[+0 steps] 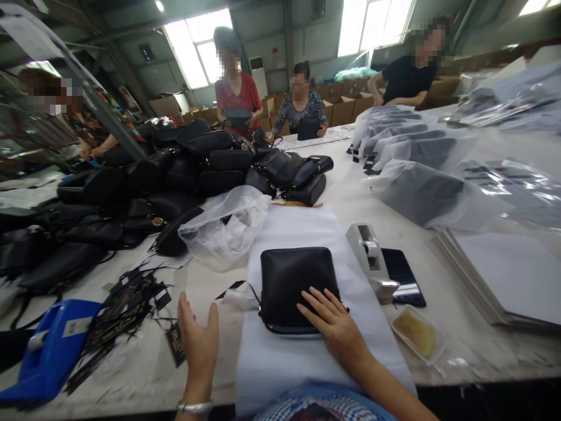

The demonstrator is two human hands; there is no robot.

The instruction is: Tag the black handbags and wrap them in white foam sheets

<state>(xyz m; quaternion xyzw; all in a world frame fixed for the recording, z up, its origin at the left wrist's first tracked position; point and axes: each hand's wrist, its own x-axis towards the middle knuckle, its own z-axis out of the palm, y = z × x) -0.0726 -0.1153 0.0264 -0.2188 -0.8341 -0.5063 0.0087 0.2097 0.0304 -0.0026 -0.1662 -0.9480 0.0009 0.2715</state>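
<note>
A small black bag (294,275) lies flat on a long white sheet (272,362) in front of me. My right hand (335,327) rests on the bag's lower right part, its fingers spread. To the left of the bag, my left hand (199,339) is raised with fingers and thumb apart, holding nothing. A black tag (175,345) with gold lettering is right beside that hand. Crumpled clear plastic (228,225) sits behind and left of the bag, and a heap of black tags (125,310) lies further left.
Black bags (175,169) are piled at the back left. A blue tape dispenser (56,345) stands front left. On the right are a grey dispenser (370,257), a phone (403,275), a yellow block in a tray (414,333), white boards (508,275) and wrapped bags (429,190). Several people work beyond.
</note>
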